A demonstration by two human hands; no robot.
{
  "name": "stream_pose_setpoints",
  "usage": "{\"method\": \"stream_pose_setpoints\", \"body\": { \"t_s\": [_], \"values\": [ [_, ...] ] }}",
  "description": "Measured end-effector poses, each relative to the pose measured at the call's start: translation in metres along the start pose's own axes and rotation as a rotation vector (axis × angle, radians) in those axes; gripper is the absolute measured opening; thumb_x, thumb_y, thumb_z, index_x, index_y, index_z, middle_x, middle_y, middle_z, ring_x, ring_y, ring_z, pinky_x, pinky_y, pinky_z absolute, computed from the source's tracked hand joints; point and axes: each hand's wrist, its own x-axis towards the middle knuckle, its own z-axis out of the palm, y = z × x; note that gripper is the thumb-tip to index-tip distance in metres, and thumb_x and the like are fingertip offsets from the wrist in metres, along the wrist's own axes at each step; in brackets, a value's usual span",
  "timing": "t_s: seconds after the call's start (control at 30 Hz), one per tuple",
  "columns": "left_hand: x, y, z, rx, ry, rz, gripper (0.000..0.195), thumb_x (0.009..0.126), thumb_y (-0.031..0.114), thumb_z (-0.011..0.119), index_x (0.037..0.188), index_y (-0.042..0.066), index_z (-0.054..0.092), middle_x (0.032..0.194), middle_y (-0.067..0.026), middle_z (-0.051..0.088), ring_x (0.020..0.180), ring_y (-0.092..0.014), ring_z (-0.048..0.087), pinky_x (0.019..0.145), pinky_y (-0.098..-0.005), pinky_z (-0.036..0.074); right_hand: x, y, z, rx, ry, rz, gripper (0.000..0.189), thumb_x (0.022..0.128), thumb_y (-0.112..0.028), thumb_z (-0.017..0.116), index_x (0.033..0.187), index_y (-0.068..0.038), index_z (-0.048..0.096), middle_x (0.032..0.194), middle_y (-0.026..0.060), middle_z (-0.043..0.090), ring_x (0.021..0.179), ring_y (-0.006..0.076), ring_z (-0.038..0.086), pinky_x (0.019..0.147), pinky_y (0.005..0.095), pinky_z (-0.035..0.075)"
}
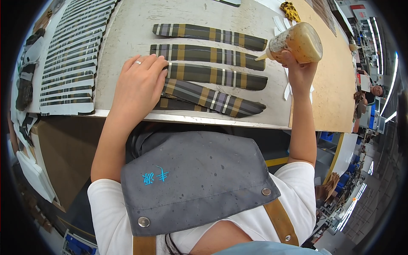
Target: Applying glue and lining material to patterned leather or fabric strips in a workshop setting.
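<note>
Several plaid fabric strips in olive, mustard and white lie side by side across the worktable. My left hand [143, 76] rests on the left ends of the middle strips, its fingertips at the edge of the third plaid strip [216, 76]. My right hand [299, 68] grips a tilted, stained squeeze bottle [296, 43] with yellowish contents. The bottle's pointed nozzle [262, 57] is at the right end of the second plaid strip [207, 56]. Farther back lies the top strip [210, 35]. Nearest me, a plaid strip [213, 97] lies slanted over other plaid pieces.
A long row of overlapped plaid pieces [71, 63] covers the table's left side. White strips [287, 91] lie beneath and beside the bottle, near a tan board [333, 79]. A yellow spotted cloth [290, 12] is at the back. Another person [371, 92] is at the far right.
</note>
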Motion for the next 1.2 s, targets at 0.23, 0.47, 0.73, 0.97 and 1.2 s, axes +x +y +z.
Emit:
{"method": "stream_pose_setpoints", "body": {
  "t_s": [0.23,0.47,0.73,0.97,1.2],
  "values": [
    [0.0,-0.001,0.001,-0.003,0.01,0.001,0.015,0.088,0.006,0.053,0.101,0.002,0.059,0.105,-0.0122,0.064,0.104,-0.028,0.059,0.097,-0.0416,0.039,0.001,-0.004,-0.022,0.066,0.1,0.017,0.05,0.08,-0.016,0.075,0.116,-0.001,0.045,0.099,0.0102,0.061,0.075,0.0123,0.061,0.049,0.0218,0.049],
    [-0.001,-0.002,0.001,-0.018,0.022,-0.008,0.015,0.088,0.006,0.053,0.1,0.002,0.059,0.103,-0.0126,0.064,0.102,-0.028,0.059,0.097,-0.0414,0.039,0.019,-0.005,-0.03,0.397,0.013,0.584,0.052,0.087,-0.054,0.057,0.109,-0.006,0.053,0.087,0.0064,0.063,0.06,0.0103,0.059,0.043,0.0216,0.043],
    [-0.001,-0.004,0.005,-0.025,0.053,0.001,0.014,0.086,0.006,0.055,0.099,0.002,0.06,0.101,-0.012,0.064,0.099,-0.028,0.059,0.095,-0.0417,0.04,0.013,-0.04,0.073,0.519,-0.259,0.27,0.056,0.087,-0.042,0.063,0.119,-0.001,0.043,0.101,0.0117,0.061,0.079,0.0186,0.066,0.053,0.027,0.055],
    [-0.003,-0.004,0.007,-0.029,0.09,-0.024,0.015,0.085,0.007,0.056,0.098,0.002,0.061,0.101,-0.0128,0.065,0.1,-0.027,0.06,0.095,-0.0412,0.041,0.013,-0.055,0.118,0.346,-0.404,0.01,0.052,0.083,-0.031,0.071,0.117,0.001,0.047,0.104,0.0107,0.061,0.09,0.0178,0.063,0.073,0.0298,0.054],
    [-0.004,-0.005,0.007,-0.029,0.072,-0.023,0.016,0.085,0.008,0.057,0.099,0.001,0.061,0.103,-0.0124,0.065,0.101,-0.026,0.06,0.095,-0.0408,0.041,0.01,-0.034,0.115,0.247,-0.445,-0.022,0.053,0.076,-0.019,0.079,0.114,0.002,0.05,0.102,0.009,0.063,0.094,0.0163,0.062,0.083,0.0291,0.051]
  ]
}}
